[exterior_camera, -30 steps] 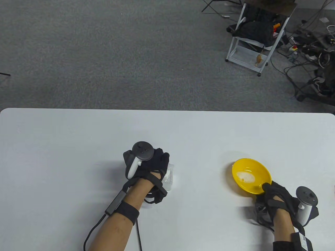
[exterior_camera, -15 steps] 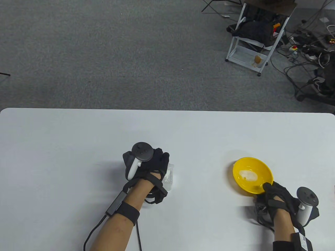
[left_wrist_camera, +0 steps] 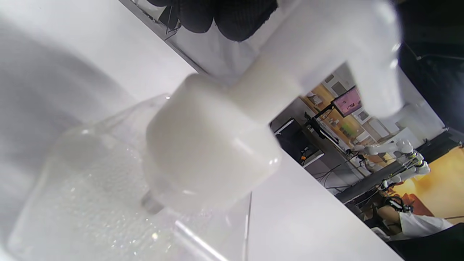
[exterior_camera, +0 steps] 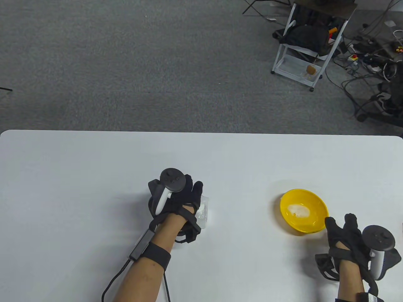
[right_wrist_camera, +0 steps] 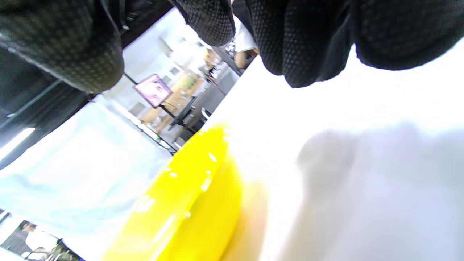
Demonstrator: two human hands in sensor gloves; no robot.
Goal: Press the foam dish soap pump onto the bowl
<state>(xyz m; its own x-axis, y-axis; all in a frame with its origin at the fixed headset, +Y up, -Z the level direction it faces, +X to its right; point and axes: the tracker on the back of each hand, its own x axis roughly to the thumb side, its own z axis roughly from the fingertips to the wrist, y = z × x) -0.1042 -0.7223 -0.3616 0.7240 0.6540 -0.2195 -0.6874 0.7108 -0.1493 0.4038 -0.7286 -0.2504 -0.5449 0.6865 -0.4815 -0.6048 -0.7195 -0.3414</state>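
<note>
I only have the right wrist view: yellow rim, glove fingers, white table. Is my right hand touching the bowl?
Observer: From the table view, the right hand sits beside the yellow bowl, fingers spread, not gripping its rim.
Operator: Any foam in it?
Observer: Yes, a white patch of foam lies on the bowl's inside.
Operator: Where's the soap bottle?
Observer: Under the left hand, well to the bowl's left on the table. The left wrist view shows the clear bottle with its white pump head beneath the fingers.

Black mesh gloves, bare forearms, grey-white trackers, perhaps a wrist cable
</note>
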